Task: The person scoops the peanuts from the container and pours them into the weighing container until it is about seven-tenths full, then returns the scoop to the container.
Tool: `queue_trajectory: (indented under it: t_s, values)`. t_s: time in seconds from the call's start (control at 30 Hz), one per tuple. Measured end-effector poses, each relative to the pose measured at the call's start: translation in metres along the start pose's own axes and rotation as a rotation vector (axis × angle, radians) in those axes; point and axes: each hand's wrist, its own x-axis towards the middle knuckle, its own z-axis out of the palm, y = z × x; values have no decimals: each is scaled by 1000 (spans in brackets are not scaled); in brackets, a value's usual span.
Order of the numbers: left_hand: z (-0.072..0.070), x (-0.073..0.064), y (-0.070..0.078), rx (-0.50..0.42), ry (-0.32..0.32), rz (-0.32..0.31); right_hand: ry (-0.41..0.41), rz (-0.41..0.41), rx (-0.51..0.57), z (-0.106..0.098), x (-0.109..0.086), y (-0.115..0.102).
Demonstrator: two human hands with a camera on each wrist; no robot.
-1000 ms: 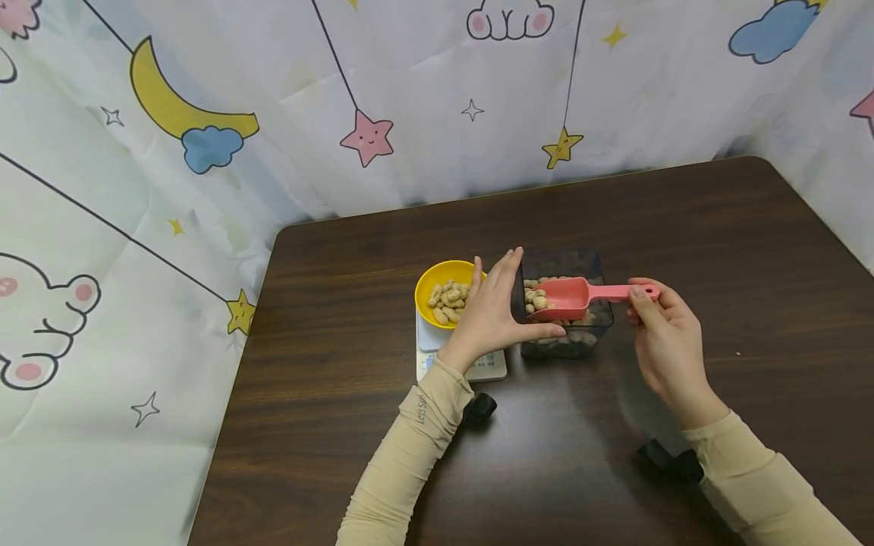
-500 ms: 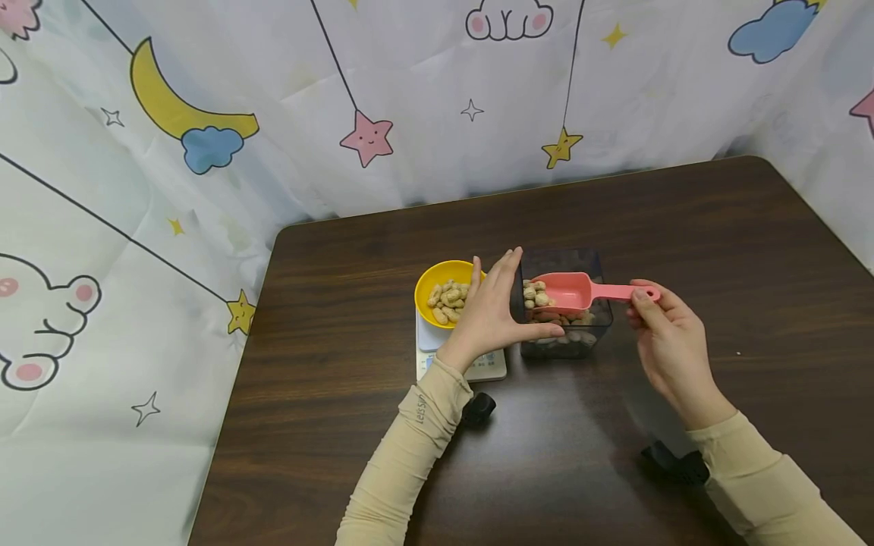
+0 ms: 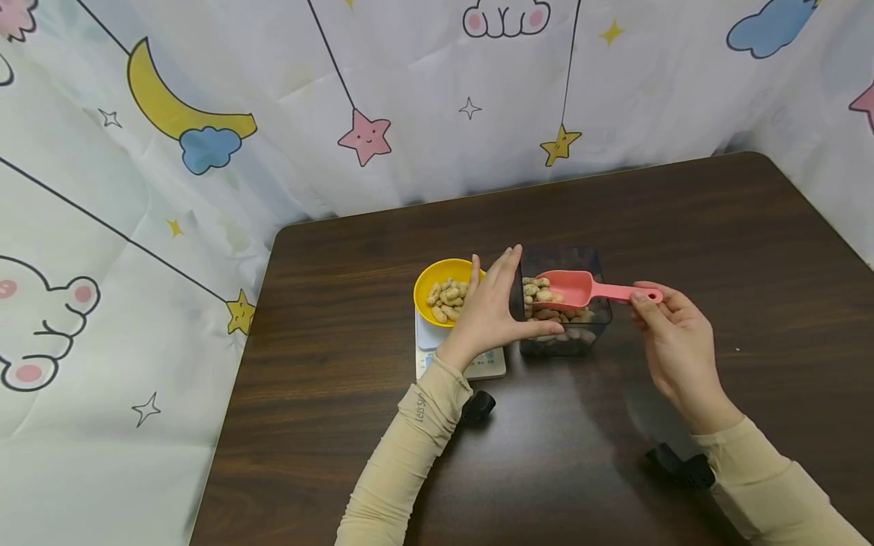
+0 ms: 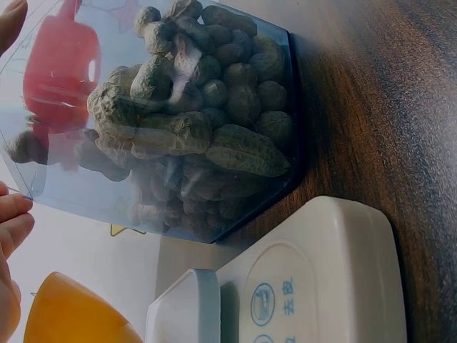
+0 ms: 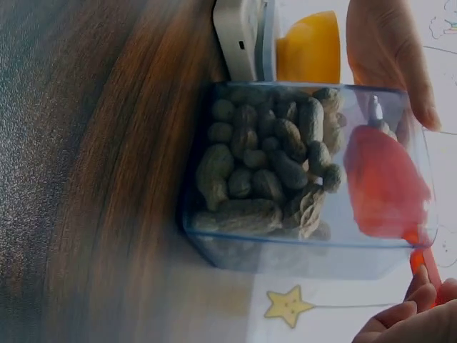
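Observation:
My right hand [image 3: 679,356] pinches the handle of a pink scoop [image 3: 575,289] between thumb and fingers. The scoop's bowl is inside a clear dark-tinted plastic box [image 3: 601,322], near the top, over a heap of peanuts [image 5: 268,164]; a few peanuts lie at its front lip. My left hand [image 3: 488,311] rests at the box's left rim, fingers straight and spread, thumb stretched along the near rim. Beside it, a yellow bowl [image 3: 425,286] with peanuts [image 3: 447,298] sits on a white kitchen scale [image 3: 488,366], partly hidden by my left hand.
The dark wooden table [image 3: 328,341] runs out on all sides of these things. A white patterned curtain [image 3: 437,91] hangs along its back and sides. Black wrist cameras [image 3: 478,408] ride low beneath both forearms.
My right hand has shifted slightly right, and the scoop in it has risen a little within the box, with more peanuts showing beneath. My left hand holds its place at the box.

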Motion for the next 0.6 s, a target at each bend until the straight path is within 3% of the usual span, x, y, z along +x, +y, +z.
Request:
queue_trajectory:
  t_s: [0.17, 0.6]
  values:
    - [0, 0, 1, 4, 0, -2, -27, -8, 22, 1, -1, 0]
    - [0, 0, 0, 18, 8, 2, -46, 95, 105, -10, -8, -5]
